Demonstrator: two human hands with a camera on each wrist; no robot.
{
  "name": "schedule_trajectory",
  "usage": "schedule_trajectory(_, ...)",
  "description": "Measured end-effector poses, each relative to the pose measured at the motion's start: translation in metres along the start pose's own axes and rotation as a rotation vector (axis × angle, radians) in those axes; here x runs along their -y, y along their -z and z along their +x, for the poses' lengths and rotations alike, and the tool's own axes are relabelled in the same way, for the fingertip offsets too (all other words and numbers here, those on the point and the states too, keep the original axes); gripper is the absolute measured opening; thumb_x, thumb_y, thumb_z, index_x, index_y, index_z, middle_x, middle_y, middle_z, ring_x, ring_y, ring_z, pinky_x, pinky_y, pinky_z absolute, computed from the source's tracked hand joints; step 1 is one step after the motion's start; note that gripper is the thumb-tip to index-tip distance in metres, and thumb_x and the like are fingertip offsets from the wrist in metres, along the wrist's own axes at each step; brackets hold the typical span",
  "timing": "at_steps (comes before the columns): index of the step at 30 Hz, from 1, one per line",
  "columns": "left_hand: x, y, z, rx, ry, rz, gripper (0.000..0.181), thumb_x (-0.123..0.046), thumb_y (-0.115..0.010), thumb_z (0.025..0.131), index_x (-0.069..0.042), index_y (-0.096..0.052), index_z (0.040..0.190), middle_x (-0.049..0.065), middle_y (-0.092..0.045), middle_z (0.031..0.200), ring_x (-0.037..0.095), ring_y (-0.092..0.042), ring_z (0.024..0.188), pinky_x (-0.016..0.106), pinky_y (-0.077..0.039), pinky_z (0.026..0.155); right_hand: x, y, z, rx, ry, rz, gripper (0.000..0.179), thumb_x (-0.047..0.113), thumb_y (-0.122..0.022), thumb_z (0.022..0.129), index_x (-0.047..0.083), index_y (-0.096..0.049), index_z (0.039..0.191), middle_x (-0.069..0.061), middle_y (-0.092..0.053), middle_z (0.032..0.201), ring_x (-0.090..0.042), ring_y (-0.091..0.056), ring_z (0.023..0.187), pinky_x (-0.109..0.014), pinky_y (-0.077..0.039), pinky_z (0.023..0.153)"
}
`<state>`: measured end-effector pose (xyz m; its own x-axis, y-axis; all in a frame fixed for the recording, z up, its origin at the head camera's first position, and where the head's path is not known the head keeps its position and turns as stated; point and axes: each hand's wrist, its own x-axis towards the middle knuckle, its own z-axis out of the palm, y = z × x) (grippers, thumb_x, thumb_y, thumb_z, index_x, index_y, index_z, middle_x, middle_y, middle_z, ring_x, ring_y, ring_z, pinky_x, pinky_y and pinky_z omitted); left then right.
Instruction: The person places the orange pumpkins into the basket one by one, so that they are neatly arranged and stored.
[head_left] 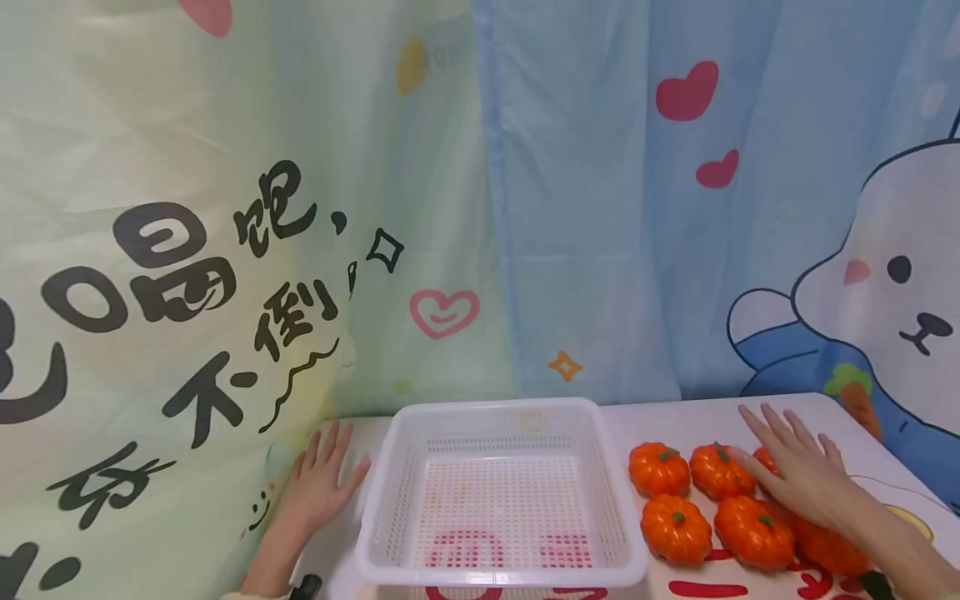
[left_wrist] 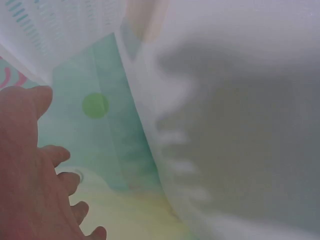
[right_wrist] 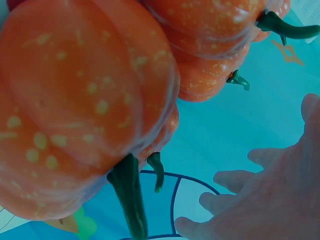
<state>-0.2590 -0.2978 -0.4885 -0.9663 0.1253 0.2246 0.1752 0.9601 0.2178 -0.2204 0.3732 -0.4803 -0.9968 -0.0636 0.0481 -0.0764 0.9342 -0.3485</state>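
Note:
A white plastic basket (head_left: 498,575) with slotted walls stands at the middle of the table, nothing lying in it. Several small orange toy pumpkins (head_left: 677,529) with green stems are grouped to its right. In the head view my left hand (head_left: 321,479) is just left of the basket, fingers straight and spread, holding nothing; its shadow falls on the table in the left wrist view. My right hand (head_left: 806,471) is over the right-hand pumpkins and partly hides them. Its fingers are spread and grip nothing; in the right wrist view a large pumpkin (right_wrist: 80,100) shows beside it.
The white table (head_left: 795,406) has red print near its front. Behind it hangs a curtain (head_left: 577,208) with hearts, black lettering and a white cartoon animal. A thin cord (head_left: 892,483) runs over the table's right side.

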Motion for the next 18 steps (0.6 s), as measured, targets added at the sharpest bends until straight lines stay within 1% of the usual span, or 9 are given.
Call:
schedule_trajectory(8,-0.001,0.002,-0.001,-0.021,-0.007,-0.013,0.074,-0.051,-0.049,0.101,-0.009,-0.027,0.158,0.019,-0.021,0.166,0.049,-0.015,0.151,0.072,-0.021,0.115,0.001,-0.001,-0.001,-0.007,-0.001,0.006,0.088,0.061,-0.043,0.1,0.009,-0.004,0.16,-0.038,-0.003,0.159,-0.064,0.009,0.141,-0.082,0.016,0.104)
schedule_trajectory(11,-0.003,0.003,0.0,-0.045,-0.019,-0.037,0.073,-0.048,-0.051,0.101,-0.006,-0.029,0.157,0.02,-0.025,0.164,0.049,-0.018,0.151,0.071,-0.024,0.115,0.004,0.0,-0.001,-0.004,-0.007,0.01,0.088,0.061,-0.043,0.1,0.009,-0.005,0.16,-0.038,-0.002,0.159,-0.064,0.01,0.141,-0.082,0.016,0.104)
schedule_trajectory(12,-0.005,0.005,0.001,-0.057,-0.022,-0.057,0.073,-0.047,-0.051,0.101,-0.005,-0.031,0.156,0.02,-0.029,0.163,0.049,-0.021,0.15,0.07,-0.026,0.115,0.005,0.001,-0.001,-0.006,-0.006,0.01,0.088,0.061,-0.043,0.1,0.009,-0.005,0.16,-0.038,-0.002,0.16,-0.064,0.009,0.142,-0.082,0.015,0.104)
schedule_trajectory(14,-0.009,0.007,0.003,-0.066,-0.025,-0.141,0.069,-0.044,-0.052,0.102,-0.001,-0.035,0.154,0.022,-0.036,0.158,0.048,-0.03,0.147,0.067,-0.03,0.114,0.007,0.003,-0.001,-0.004,-0.006,0.009,0.088,0.061,-0.043,0.1,0.009,-0.005,0.16,-0.038,-0.002,0.16,-0.064,0.009,0.142,-0.082,0.015,0.105)
schedule_trajectory(16,-0.016,0.01,0.005,-0.045,-0.004,-0.238,0.065,-0.045,-0.051,0.103,-0.001,-0.042,0.15,0.023,-0.046,0.152,0.046,-0.041,0.141,0.063,-0.036,0.112,0.009,0.005,-0.001,-0.002,-0.008,0.007,0.089,0.061,-0.043,0.1,0.009,-0.005,0.16,-0.037,-0.002,0.16,-0.064,0.008,0.142,-0.082,0.014,0.105)
schedule_trajectory(18,-0.024,0.013,0.007,-0.003,0.03,-0.322,0.06,-0.048,-0.049,0.103,-0.004,-0.051,0.144,0.021,-0.056,0.143,0.042,-0.054,0.132,0.059,-0.044,0.108,0.01,0.007,-0.002,-0.004,-0.006,0.001,0.089,0.061,-0.044,0.1,0.009,-0.005,0.16,-0.038,-0.003,0.159,-0.064,0.007,0.142,-0.082,0.012,0.105)
